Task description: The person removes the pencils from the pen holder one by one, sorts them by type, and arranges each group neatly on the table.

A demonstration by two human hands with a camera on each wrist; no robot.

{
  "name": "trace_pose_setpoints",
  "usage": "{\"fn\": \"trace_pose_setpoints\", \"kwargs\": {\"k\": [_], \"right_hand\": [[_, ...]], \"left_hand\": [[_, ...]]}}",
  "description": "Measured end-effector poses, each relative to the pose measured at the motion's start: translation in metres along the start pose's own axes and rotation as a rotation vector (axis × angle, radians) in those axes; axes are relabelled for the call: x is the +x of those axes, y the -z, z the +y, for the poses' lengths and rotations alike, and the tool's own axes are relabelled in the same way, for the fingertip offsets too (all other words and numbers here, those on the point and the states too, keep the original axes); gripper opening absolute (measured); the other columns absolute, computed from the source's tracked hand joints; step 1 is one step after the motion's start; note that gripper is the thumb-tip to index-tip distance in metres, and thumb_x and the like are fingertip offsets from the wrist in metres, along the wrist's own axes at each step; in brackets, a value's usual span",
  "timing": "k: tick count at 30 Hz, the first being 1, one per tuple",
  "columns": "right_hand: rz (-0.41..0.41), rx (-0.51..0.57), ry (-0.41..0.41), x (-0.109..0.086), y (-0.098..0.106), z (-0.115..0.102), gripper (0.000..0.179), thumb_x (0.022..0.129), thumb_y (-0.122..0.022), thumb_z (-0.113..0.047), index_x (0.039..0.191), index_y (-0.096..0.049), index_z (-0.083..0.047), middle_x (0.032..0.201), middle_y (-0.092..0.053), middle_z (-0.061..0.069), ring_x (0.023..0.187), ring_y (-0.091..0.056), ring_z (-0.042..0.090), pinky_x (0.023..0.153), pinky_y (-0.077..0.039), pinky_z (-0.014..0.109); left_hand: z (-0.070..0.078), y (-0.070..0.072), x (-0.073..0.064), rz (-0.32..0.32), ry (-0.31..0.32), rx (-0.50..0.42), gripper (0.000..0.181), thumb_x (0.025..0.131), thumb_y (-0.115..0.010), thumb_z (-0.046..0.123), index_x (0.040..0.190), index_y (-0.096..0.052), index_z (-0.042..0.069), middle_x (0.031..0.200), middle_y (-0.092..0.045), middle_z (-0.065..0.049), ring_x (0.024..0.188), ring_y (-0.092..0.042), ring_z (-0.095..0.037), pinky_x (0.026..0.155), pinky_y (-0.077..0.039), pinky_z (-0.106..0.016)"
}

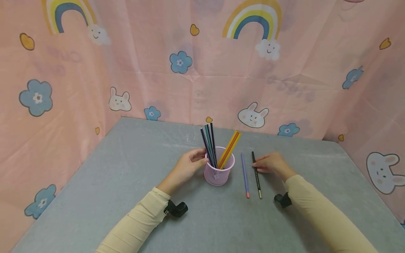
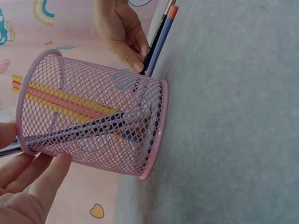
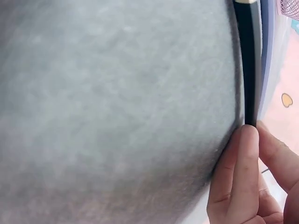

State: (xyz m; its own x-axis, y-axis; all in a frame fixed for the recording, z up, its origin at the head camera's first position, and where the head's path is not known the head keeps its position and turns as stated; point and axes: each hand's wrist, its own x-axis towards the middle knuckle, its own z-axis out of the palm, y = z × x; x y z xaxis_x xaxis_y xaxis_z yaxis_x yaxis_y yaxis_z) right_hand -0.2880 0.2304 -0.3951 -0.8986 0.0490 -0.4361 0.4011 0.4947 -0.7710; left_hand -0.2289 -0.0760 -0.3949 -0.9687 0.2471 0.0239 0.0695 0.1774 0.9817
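Note:
A pink mesh pencil cup stands upright on the grey table, with several dark pencils and yellow and orange pencils leaning in it. My left hand grips the cup's upper left side near the rim; its thumb and fingers show at the mesh in the left wrist view. To the right of the cup, my right hand pinches a black pencil near its far end, between thumb and fingertips. That pencil lies along the table, beside a purple pencil with an orange-red end.
The grey table reaches back to a pink cloth printed with rainbows, flowers and rabbits, which hangs along the back and both sides. A black device sits at the left wrist and another black device at the right.

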Motion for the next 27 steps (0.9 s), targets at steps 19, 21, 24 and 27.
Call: {"fn": "trace_pose_setpoints", "kwargs": {"k": [19, 21, 24, 27], "right_hand": [[0.058, -0.059, 0.058, 0.0, 0.0, -0.002, 0.039, 0.084, -0.068, -0.014, 0.116, -0.059, 0.007, 0.102, -0.067, 0.016, 0.07, -0.064, 0.006, 0.069, -0.057, 0.025], [0.072, -0.037, 0.078, -0.004, -0.001, -0.005, 0.043, 0.085, -0.067, -0.019, 0.119, -0.058, 0.005, 0.112, -0.064, 0.017, 0.076, -0.064, 0.006, 0.074, -0.057, 0.026], [0.092, -0.011, 0.089, -0.012, -0.004, -0.01, 0.046, 0.086, -0.067, -0.024, 0.124, -0.057, -0.001, 0.122, -0.059, 0.017, 0.088, -0.065, 0.01, 0.083, -0.055, 0.029], [0.109, 0.014, 0.105, -0.019, -0.008, -0.014, 0.046, 0.085, -0.067, -0.028, 0.125, -0.057, -0.006, 0.126, -0.058, 0.015, 0.102, -0.062, 0.017, 0.09, -0.052, 0.032]], "left_hand": [[0.001, 0.0, 0.0, 0.005, -0.009, -0.004, 0.045, 0.09, -0.061, 0.021, 0.131, -0.05, 0.005, 0.13, -0.055, -0.01, 0.12, -0.053, -0.023, 0.1, -0.045, -0.036], [0.001, 0.0, 0.0, 0.003, -0.015, -0.004, 0.046, 0.09, -0.061, 0.021, 0.131, -0.05, 0.005, 0.13, -0.055, -0.011, 0.12, -0.053, -0.023, 0.099, -0.045, -0.036], [0.0, 0.0, 0.0, 0.005, -0.009, -0.003, 0.046, 0.089, -0.062, 0.022, 0.131, -0.05, 0.006, 0.13, -0.055, -0.01, 0.12, -0.053, -0.022, 0.1, -0.045, -0.036], [0.0, 0.0, 0.001, 0.006, -0.009, -0.001, 0.046, 0.089, -0.062, 0.023, 0.131, -0.05, 0.006, 0.13, -0.055, -0.01, 0.12, -0.053, -0.022, 0.1, -0.045, -0.036]]}}
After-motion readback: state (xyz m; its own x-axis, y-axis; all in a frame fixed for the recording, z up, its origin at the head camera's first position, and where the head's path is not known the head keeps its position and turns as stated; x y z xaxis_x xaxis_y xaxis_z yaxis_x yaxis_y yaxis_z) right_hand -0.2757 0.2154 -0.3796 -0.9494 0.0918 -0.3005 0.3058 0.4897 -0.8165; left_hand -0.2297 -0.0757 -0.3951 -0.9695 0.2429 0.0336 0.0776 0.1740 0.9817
